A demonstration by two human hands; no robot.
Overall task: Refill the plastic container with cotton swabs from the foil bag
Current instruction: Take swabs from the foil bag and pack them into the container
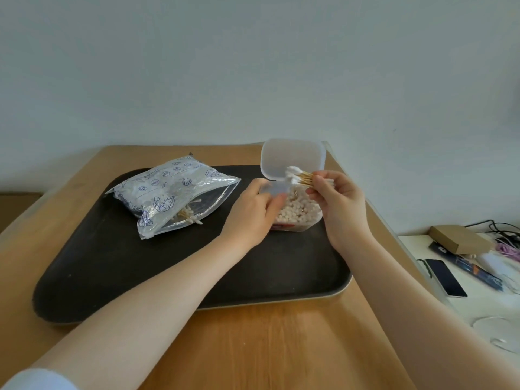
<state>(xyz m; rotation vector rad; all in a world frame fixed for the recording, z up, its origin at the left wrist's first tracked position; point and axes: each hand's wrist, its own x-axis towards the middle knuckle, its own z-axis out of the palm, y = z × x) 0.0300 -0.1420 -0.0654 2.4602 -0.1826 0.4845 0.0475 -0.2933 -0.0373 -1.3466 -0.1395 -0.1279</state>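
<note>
Since the swabs (299, 177) are light and slippery, keep your right hand (334, 201) pinching mid-stick at frame centre; your left hand (253, 209), fingers relaxed, steadies the container (298, 218)

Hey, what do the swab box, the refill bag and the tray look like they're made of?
Swab box: frosted translucent plastic, since the swabs show through its wall. Refill bag: glossy foil-like film with a clear window, crinkled and reflective. Tray: dark matte surface with a pale rim, probably plastic; hard to tell.
</note>
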